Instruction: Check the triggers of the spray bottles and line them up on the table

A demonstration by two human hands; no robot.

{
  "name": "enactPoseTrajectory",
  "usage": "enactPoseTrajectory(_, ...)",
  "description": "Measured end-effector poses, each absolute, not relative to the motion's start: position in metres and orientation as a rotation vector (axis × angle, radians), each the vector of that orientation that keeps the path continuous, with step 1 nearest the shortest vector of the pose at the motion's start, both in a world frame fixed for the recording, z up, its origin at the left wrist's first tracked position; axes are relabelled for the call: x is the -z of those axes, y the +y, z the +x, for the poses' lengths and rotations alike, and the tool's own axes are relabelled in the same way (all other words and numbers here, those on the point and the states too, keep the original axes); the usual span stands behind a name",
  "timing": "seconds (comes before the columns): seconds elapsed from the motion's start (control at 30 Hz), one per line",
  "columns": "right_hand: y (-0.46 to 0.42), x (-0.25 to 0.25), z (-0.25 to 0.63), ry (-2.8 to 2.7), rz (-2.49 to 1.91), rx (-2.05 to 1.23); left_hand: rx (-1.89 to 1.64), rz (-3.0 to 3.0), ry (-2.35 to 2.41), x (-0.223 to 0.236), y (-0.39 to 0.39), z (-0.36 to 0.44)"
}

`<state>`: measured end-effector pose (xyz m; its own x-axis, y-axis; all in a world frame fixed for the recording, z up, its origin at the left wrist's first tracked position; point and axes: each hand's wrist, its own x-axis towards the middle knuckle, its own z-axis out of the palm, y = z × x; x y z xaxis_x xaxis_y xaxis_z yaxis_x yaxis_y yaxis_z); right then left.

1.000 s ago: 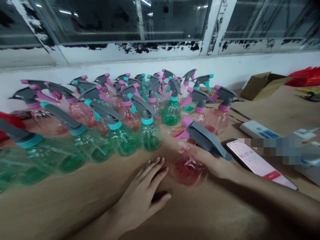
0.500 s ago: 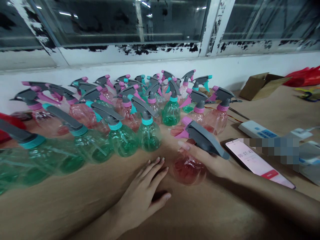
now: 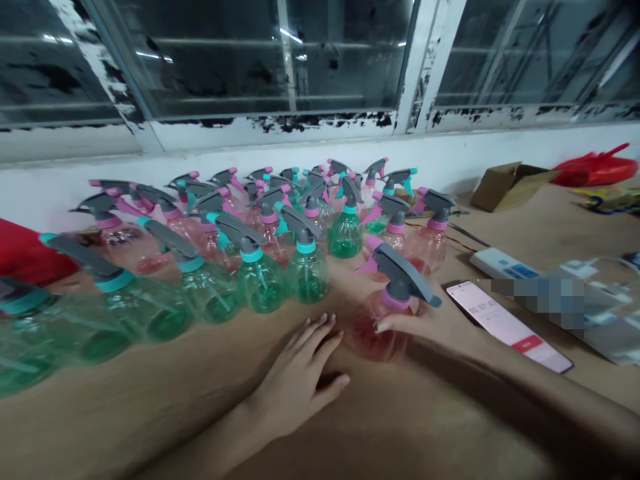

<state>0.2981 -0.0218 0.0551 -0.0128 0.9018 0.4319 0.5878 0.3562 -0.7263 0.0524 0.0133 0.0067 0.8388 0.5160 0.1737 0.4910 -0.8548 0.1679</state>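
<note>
Green and pink spray bottles (image 3: 307, 277) crowd the table (image 3: 175, 407) ahead, a phone (image 3: 507, 323) lying beside the right forearm. Nearer, between both, sits a bulbous, translucent pink bottle (image 3: 367, 333), cupped by the right hand (image 3: 443, 330), thumb against it, other fingers mostly hidden; the left hand (image 3: 295, 377) rests palm-down, fingers loosely spread, gripping nothing.
</note>
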Motion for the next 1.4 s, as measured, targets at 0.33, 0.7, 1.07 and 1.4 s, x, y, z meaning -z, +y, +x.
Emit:
enactPoseTrajectory(0.33, -0.04, -0.04, 0.3, -1.776, -1.589, 0.032, -0.332, 2.888, 0.787, -0.007, 0.012, 0.053)
enactPoseTrajectory(0.7, 0.028, -0.057, 0.287, -1.806, -1.625, 0.177, -0.36, 2.89, 0.781, -0.006, 0.013, 0.053)
enactPoseTrajectory(1.07, 0.054, -0.056, 0.283, -1.772, -1.605, 0.165, -0.298, 2.867, 0.817, -0.005, 0.014, 0.051)
enactPoseTrajectory(1.4, 0.027, -0.063, 0.303, -1.706, -1.651, 0.077, -0.331, 2.87, 0.811, -0.005, 0.015, 0.051)
